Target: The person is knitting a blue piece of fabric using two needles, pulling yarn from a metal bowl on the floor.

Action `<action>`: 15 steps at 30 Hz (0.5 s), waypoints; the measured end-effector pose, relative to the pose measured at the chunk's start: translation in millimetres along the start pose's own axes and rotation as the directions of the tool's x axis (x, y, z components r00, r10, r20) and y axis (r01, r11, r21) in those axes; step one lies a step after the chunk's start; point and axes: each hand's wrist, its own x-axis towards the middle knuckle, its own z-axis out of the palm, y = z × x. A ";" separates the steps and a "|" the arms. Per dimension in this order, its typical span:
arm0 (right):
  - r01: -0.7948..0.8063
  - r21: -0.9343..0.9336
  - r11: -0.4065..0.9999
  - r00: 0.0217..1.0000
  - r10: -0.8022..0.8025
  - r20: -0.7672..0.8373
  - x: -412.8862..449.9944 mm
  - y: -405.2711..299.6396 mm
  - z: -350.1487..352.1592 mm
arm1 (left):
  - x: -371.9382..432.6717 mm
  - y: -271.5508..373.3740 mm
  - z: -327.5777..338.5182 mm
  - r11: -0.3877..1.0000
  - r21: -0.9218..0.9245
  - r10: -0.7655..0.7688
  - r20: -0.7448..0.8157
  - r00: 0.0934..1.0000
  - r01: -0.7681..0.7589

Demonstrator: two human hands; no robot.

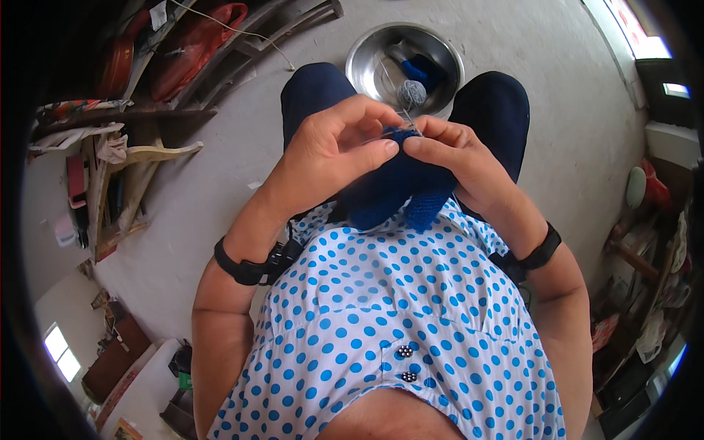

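Observation:
Dark blue knitting [379,192] hangs between my hands and drapes over my lap. At its top edge my left hand [335,148] pinches the work, its thumb and forefinger curved around a thin needle. My right hand [459,151] grips the same edge from the other side, thumb tip close to the left one. A thin knitting needle [407,116] pokes up between the hands. Grey yarn leads towards a grey yarn ball [412,93] in a metal basin [363,82] beyond my knees. Fingers hide most of the stitches.
Beside the yarn ball in the basin lies a dark blue item [423,71]. A wooden rack [192,113] holding bags and cloths stands on the left. On the right are cluttered shelves [635,261]. A pale cord [236,30] hangs at upper left above the concrete floor [220,165].

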 end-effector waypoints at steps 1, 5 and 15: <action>-0.001 -0.006 1.000 1.000 0.001 0.005 -0.3 0.0 4.3 | -1.3 -4.3 -1.7 1.000 0.000 0.003 -0.007 1.000 -0.003; 0.181 0.016 0.983 0.981 -0.179 -0.074 -4.6 3.3 17.4 | -4.9 -8.6 -10.7 0.971 -0.188 -0.152 -0.008 0.988 0.147; 0.418 -0.461 0.783 0.893 -0.446 0.053 -2.6 6.4 16.7 | -9.7 -3.1 -20.3 0.949 -0.226 -0.239 -0.065 0.969 0.219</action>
